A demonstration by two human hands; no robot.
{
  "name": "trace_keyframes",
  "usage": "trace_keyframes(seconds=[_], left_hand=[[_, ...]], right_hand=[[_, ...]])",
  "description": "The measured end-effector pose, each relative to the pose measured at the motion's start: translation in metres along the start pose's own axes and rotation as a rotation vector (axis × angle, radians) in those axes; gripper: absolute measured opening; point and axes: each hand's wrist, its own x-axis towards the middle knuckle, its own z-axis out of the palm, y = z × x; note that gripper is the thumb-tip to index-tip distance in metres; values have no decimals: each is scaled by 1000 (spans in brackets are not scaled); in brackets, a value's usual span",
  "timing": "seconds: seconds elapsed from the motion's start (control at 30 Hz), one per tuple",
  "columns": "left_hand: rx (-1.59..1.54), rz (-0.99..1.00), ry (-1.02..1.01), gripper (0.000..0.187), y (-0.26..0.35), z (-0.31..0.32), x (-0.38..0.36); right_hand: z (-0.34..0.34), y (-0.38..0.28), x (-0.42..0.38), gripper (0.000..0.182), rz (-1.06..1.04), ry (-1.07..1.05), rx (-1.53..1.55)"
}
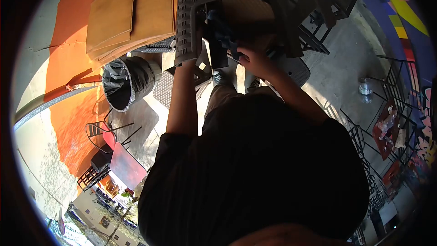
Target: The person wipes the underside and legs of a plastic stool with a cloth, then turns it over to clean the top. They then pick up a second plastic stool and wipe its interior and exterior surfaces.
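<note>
The head camera looks down on the nearby hands point(251, 61).

- Chair point(185, 29): moulded in dk brn/gry, covered w/ woven-look patt.
- Cloth point(221, 28): seen as dk blue, nearly blk in shade.
- Sheets point(111, 16): coloured tan, edged w/ darker lines.
- Wall point(70, 34): painted org. beside off-wht.
- Bin liner point(142, 75): seen as blk.
- Mural point(403, 29): painted purp., broken up by yel., pink & red blocks.
- Shirt point(255, 164): seen as blk.
- Floor point(337, 66): coloured gry.
</note>
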Motion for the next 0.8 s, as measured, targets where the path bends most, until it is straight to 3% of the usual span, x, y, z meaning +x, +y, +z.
trace_keyframes(seconds=[0.07, 0.17, 0.23, 0.33, 0.37, 0.43, 0.5, 0.6, 0.63, 0.73, 0.8], left_hand=[[-39, 45, -6, 22, -10, -8, 7], [-182, 13, -49, 27, -34, -15, 11], [-263, -30, -82, 33, -45, -17, 14], [-117, 115, -82, 39, -58, -21, 17], [-26, 197, -74, 40, -62, -24, 19], [-38, 226, -45, 34, -70, -20, 23], [-36, 272, 11, 30, -66, -21, 22], [-82, 291, 109, 29, -54, -15, 15], [-115, 260, 133, 29, -45, -12, 12], [-295, -208, 447, 34, 24, 2, -25], [-163, 47, 63, 41, 6, 19, -53]], right_hand=[[-24, -3, -8, 27, -127, 142, -192], [-55, -2, -24, 19, -25, 176, -211], [-81, -23, -30, 19, 85, 197, -240], [-111, -36, -43, 31, 276, 313, -245], [-126, -39, -44, 34, 532, 285, -306], [-131, -47, -33, 45, 164, 623, -150], [-130, -45, -22, 56, -58, 773, -68], [-128, -20, 3, 56, -58, 741, 18], [-124, -9, 11, 48, 5, 726, 103], [-108, -4, 27, 32, 128, 756, 178], [-95, 0, 39, 32, 29, 804, 311]])
